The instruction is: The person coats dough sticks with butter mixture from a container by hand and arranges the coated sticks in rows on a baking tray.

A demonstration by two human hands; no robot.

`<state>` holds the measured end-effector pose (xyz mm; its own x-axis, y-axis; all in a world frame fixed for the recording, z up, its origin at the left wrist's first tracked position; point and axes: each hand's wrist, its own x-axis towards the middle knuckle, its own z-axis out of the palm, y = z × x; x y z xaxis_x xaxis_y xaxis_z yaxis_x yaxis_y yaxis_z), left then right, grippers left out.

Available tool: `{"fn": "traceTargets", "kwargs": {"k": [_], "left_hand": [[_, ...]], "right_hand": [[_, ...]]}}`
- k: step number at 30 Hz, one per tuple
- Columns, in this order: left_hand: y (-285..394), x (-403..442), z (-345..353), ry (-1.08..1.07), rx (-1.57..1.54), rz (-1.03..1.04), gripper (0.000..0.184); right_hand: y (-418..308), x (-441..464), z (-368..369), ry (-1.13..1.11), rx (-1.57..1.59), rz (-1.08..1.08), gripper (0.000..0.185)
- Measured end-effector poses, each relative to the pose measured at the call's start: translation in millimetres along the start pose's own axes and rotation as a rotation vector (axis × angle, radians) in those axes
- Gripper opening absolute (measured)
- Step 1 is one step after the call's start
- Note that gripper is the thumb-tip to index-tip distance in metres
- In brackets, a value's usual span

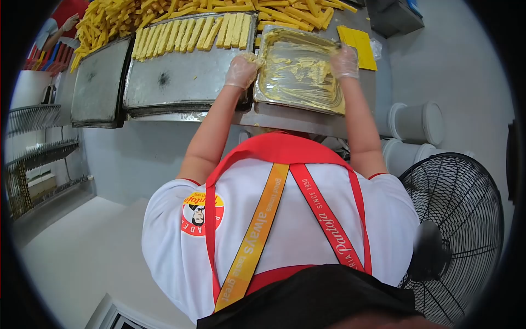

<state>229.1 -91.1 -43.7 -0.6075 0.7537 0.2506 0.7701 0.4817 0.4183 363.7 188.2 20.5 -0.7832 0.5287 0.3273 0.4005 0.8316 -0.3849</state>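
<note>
Gloved left hand (pixel 244 70) and right hand (pixel 344 61), both curled, any grip untellable, are seen at opposite sides of the pan (pixel 298 106); from left, loose yellow sticks (pixel 118 22) are left piled far, one coated-looking row (pixel 192 34) is laid on the tray's (pixel 164 96) far half, and spread (pixel 307 68) is left in the right-hand pan.

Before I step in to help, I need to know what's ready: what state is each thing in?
Smeared tray: coated with yellow mixture
Left hand: gloved, curled, glove smeared
Right hand: gloved, at the smeared tray's right side, grip unclear
Middle tray: part filled, near part bare
Pale strips: lined up in a row
Yellow sticks: heaped
Yellow sheet: flat
Fan: cannot tell if running
</note>
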Motion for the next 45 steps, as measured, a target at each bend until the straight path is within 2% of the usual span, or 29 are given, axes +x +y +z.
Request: {"fn": "traceTargets", "kwargs": {"k": [2, 4, 6, 9, 11, 13, 14, 16, 18, 20, 23, 25, 26, 27, 29, 33, 36, 38, 41, 44, 45], "left_hand": [[0, 1, -2, -0.034, 0.195, 0.151, 0.018], [6, -2, -8, -0.047, -0.026, 0.023, 0.017], [4, 0, -9, -0.071, -0.055, 0.016, 0.017], [-4, 2, -8, -0.073, 0.115, 0.176, 0.016], [-7, 2, -8, -0.026, 0.134, 0.276, 0.016], [-13, 3, 0, -0.015, 0.143, 0.265, 0.016], [-15, 3, 5, -0.011, 0.147, 0.261, 0.016], [-18, 2, 14, -0.054, -0.112, 0.004, 0.017], [-9, 5, 8, -0.137, -0.304, -0.202, 0.020], [12, 7, -23, -0.257, -0.422, -0.363, 0.024], [-1, 5, -17, -0.142, 0.135, 0.232, 0.032], [28, 2, -40, -0.126, -0.244, -0.133, 0.033], [38, 1, -49, -0.115, -0.431, -0.317, 0.033], [30, 2, -38, -0.091, -0.397, -0.288, 0.034], [10, 3, -5, -0.049, -0.330, -0.230, 0.035], [31, 3, -37, -0.172, -0.266, -0.229, 0.035], [44, 3, -51, -0.179, -0.306, -0.271, 0.034], [41, 2, -45, -0.172, -0.315, -0.287, 0.032], [50, 9, -65, -0.255, -0.082, -0.266, 0.032], [33, 46, -78, -0.461, 0.085, -0.198, 0.035], [36, 62, -84, -0.320, 0.149, -0.169, 0.035]], "right_hand": [[-23, -8, 17, 0.010, 0.047, -0.108, 0.033], [-93, -35, 22, -0.053, 0.336, -0.187, 0.031], [-129, -54, 24, -0.098, 0.332, -0.417, 0.029], [-83, -47, 39, 0.060, 0.230, -0.300, 0.026], [-34, -24, 16, -0.032, 0.043, 0.036, 0.025], [31, -9, 18, -0.027, 0.041, 0.076, 0.028], [24, -11, 14, -0.008, 0.052, 0.010, 0.028], [-14, -22, 3, 0.034, 0.070, -0.119, 0.029], [-68, -52, 9, 0.001, 0.285, -0.232, 0.028], [-104, -74, 6, -0.192, 0.351, -0.289, 0.028], [-56, -84, 9, -0.052, 0.262, -0.138, 0.029], [-13, -72, -26, -0.113, 0.220, -0.011, 0.029], [20, -68, -29, -0.085, 0.141, -0.053, 0.027], [42, -64, -27, -0.054, 0.062, -0.095, 0.025], [39, -53, -47, -0.204, 0.004, -0.241, 0.016], [42, -29, -37, -0.425, -0.298, -0.647, 0.013], [43, -16, -21, -0.430, -0.345, -0.704, 0.017], [42, -20, -16, -0.369, -0.371, -0.715, 0.018], [36, -33, -18, -0.176, -0.361, -0.729, 0.020], [26, -51, -31, -0.004, -0.269, -0.738, 0.022], [22, -54, -37, 0.046, -0.232, -0.742, 0.023]]}}
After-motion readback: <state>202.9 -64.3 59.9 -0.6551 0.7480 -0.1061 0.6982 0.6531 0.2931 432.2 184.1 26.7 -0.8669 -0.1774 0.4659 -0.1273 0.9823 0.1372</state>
